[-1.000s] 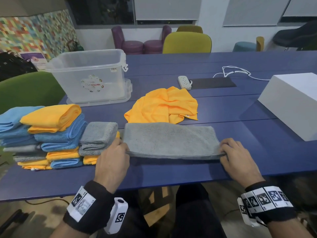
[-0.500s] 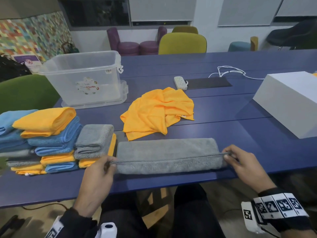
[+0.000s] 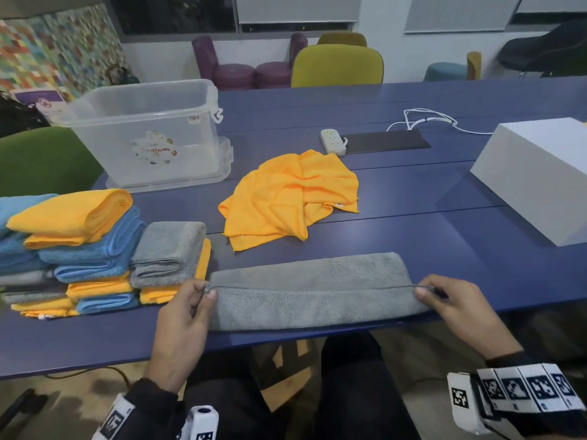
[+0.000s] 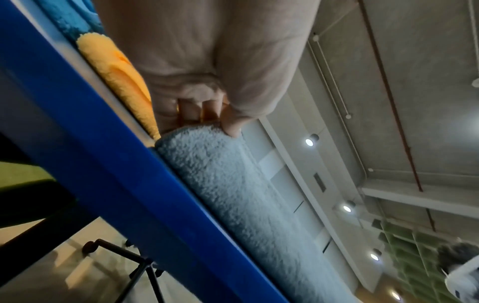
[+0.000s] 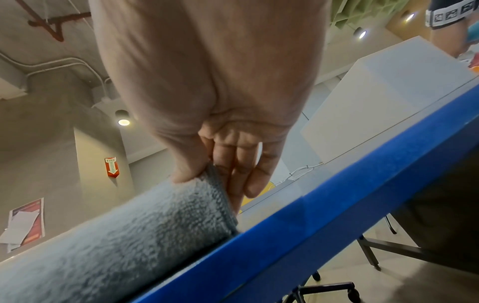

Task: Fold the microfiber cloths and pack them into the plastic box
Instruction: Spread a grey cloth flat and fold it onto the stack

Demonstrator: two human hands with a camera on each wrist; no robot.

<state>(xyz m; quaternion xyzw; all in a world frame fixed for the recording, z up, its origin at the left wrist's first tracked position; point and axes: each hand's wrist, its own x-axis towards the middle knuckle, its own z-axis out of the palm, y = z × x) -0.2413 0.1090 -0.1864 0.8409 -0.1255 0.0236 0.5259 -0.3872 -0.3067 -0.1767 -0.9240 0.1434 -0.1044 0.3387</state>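
A long grey cloth [image 3: 313, 292] was laid lengthwise along the near edge of the blue worktop [image 3: 444, 249], folded into a narrow band. Its left end was pinched by the left hand [image 3: 181, 328] between thumb and curled fingers, and its right end was pinched in the same way by the right hand [image 3: 460, 315]. A thin hemmed edge was drawn straight between the two hands along the top of the band. In the left wrist view the thumb [image 4: 232, 125] was pressed onto the upper surface of the grey cloth [image 4: 233, 184], with the other fingers tucked behind it. In the right wrist view the cloth's end [image 5: 215, 184] was held between thumb and fingers of the right hand [image 5: 223, 164], just above the worktop's edge [image 5: 362, 205].

Just beside the cloth's left end, a stack of folded cloths [image 3: 82, 249] in orange, blue and grey was seen, with a folded grey one [image 3: 168, 252] placed on its near-right side. Behind the grey band, a crumpled orange cloth [image 3: 292, 198] was left unfolded on the worktop. The clear plastic box [image 3: 149, 134] was set further back on the left, behind the stack; no cloth could be made out inside it. A white box [image 3: 536, 182] was placed at the right, and a white power strip [image 3: 333, 141] with a dark mat [image 3: 386, 141] beside it lay behind the orange cloth.
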